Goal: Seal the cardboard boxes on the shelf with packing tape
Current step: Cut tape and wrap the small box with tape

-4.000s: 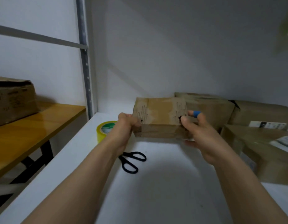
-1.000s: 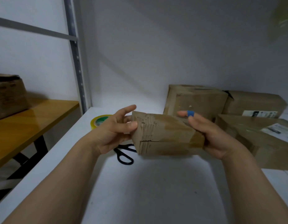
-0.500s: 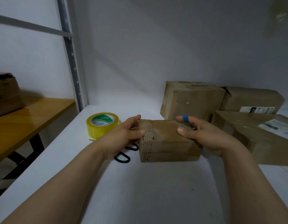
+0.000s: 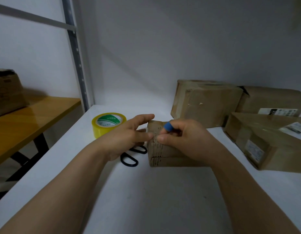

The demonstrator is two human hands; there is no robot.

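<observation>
A small worn cardboard box [image 4: 163, 155] lies on the white shelf [image 4: 146, 200] in the middle of the view. My left hand [image 4: 129, 137] has its fingers straight and touches the box's left end. My right hand [image 4: 185, 141], with a blue band on the index finger, lies over the box top. Its thumb and curled index finger pinch at the top left edge of the box. A roll of yellowish packing tape [image 4: 107, 125] lies flat to the left, behind my left hand. Black-handled scissors [image 4: 129, 160] lie partly under my left hand.
Three bigger cardboard boxes stand at the back right: one [image 4: 205, 103] behind the small box, one [image 4: 271, 100] in the corner, one [image 4: 264, 141] nearer. A metal upright [image 4: 75, 53] bounds the shelf on the left. Beyond it, a wooden table [image 4: 28, 115] carries another box [image 4: 6, 92].
The small box came down from between my hands onto the shelf. My right hand slid along its top to the left edge and its fingers curled there.
</observation>
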